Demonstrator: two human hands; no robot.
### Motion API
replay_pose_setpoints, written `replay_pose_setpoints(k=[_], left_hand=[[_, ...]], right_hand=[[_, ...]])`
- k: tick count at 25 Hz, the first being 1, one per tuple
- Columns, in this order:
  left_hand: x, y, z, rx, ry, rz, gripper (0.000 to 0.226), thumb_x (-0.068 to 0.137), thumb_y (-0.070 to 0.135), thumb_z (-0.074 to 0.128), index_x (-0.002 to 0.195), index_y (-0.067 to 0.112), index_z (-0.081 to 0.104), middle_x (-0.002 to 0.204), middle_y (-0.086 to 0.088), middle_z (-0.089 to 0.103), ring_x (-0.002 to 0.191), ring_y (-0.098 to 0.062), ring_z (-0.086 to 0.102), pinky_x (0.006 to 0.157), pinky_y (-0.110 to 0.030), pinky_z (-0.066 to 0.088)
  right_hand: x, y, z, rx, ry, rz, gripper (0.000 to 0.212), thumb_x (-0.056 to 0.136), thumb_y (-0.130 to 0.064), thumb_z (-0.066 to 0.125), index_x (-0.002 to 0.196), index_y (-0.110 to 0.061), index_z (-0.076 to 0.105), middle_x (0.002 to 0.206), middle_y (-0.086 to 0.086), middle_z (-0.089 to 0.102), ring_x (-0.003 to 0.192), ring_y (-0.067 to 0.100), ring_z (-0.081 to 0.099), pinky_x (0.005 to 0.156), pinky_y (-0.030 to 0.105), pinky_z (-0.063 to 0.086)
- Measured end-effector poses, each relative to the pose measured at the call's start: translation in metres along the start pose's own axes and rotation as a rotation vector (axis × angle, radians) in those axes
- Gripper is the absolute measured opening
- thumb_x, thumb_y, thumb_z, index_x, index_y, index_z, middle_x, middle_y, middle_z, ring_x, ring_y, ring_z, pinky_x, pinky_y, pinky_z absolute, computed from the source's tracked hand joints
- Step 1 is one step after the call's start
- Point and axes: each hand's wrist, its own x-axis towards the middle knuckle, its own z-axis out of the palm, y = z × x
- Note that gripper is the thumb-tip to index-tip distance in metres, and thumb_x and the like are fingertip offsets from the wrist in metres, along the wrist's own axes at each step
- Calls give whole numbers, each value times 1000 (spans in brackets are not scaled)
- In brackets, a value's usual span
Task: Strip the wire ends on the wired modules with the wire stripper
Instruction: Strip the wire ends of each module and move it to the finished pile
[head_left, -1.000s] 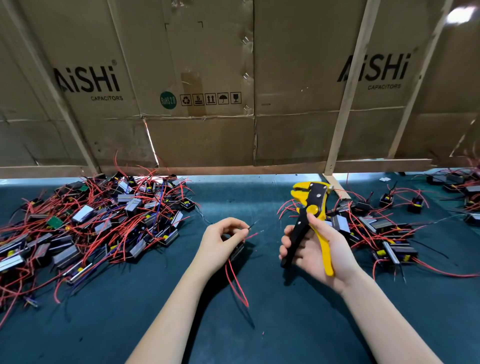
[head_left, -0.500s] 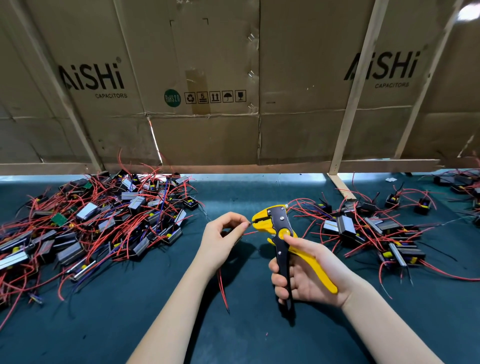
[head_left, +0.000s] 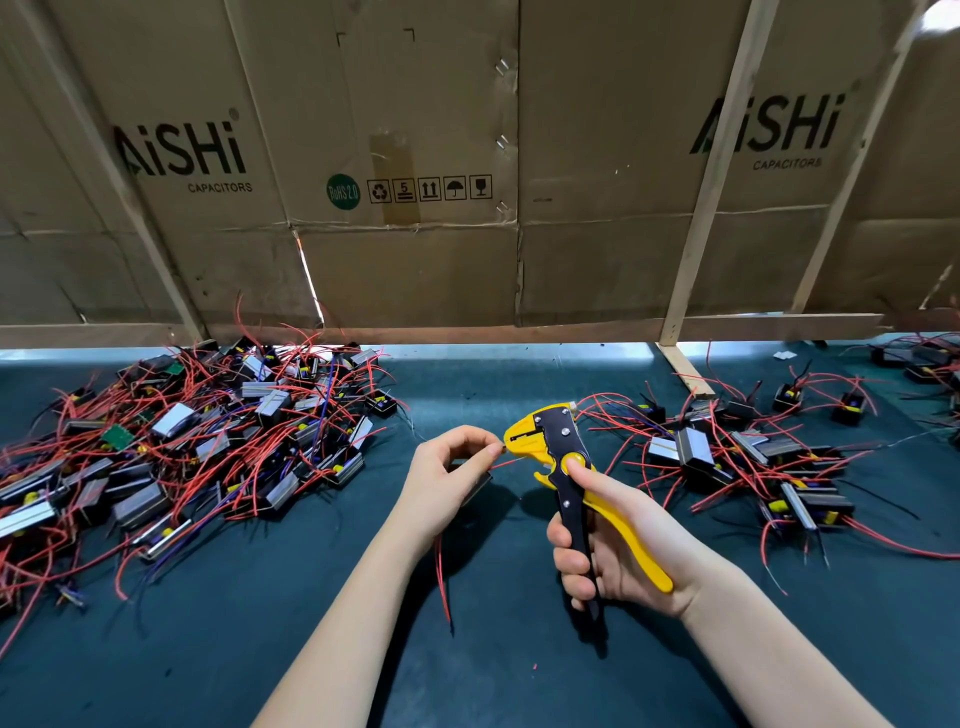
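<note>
Here, yellow plastic wire stripper (head_left: 563, 467), thin red wire (head_left: 511, 461)

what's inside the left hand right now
The left hand pinches a red wire at the wire stripper head; a module edge and red leads show below. The rest is covered by fingers.

Flattened cardboard boxes (head_left: 415, 156) on wooden slats (head_left: 711, 171) wall a dark-green table (head_left: 260, 649).

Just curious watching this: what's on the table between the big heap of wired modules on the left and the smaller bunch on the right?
In the head view, between the left heap and the right bunch are the left hand pinching a red wire and the right hand gripping the wire stripper.
</note>
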Motion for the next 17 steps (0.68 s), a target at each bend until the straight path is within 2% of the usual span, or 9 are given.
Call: replay_pose_setpoints(k=[12,17], left_hand=[[0,4,0,-21,-35,3,12,96,12,59,93,3,65,82,-4,60,74,-10,50,70,-21,40],[0,3,1,7,-17,44,11,96,8,57,92,0,64,81,2,61,73,-5,52,70,-13,42]], right_hand=[[3,2,-1,11,-55,-48,69,81,-77,46,76,-10,61,71,11,54,62,29,55,70,37,52],[3,2,-1,21,-61,-39,72,83,-78,43,78,-9,59,74,13,55,66,30,56,71,37,52]])
